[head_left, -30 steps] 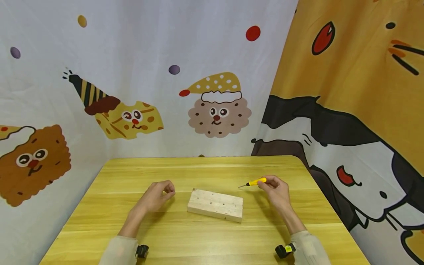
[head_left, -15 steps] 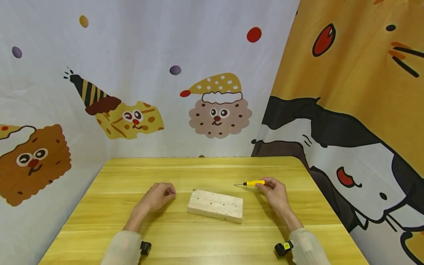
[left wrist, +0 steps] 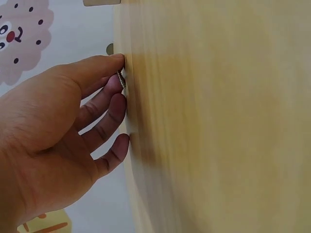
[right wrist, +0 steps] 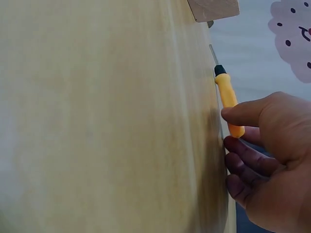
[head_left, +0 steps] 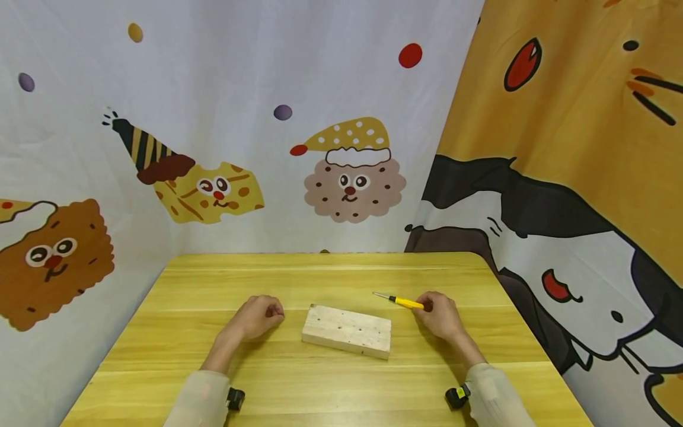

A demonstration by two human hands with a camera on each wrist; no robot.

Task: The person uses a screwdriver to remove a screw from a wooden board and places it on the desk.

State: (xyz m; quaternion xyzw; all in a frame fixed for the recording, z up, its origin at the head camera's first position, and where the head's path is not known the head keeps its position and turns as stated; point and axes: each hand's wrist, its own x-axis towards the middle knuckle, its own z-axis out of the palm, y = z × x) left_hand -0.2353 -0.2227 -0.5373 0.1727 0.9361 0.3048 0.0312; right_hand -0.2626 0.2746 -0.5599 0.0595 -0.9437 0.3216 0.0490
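My right hand pinches the yellow handle of a small screwdriver between thumb and forefinger. The shaft points left, toward the back of the table, past a black collar. In the right wrist view the other fingers curl loosely below the handle. On the left, my left hand is low over the table, thumb and fingertips together. A small threaded screw shows between them in the left wrist view; its ends are partly hidden. Between the hands lies a pale wooden block with several small dark holes in its top.
The wood-grain table has rounded back corners. A white curtain with cartoon prints hangs directly behind it, and an orange cartoon curtain stands at the right. Both wrists carry small black cameras.
The screwdriver has turned so its tip moved left and farther back, while its handle end came lower and nearer. My right hand came slightly nearer; my left shifted slightly right. The block stayed put.
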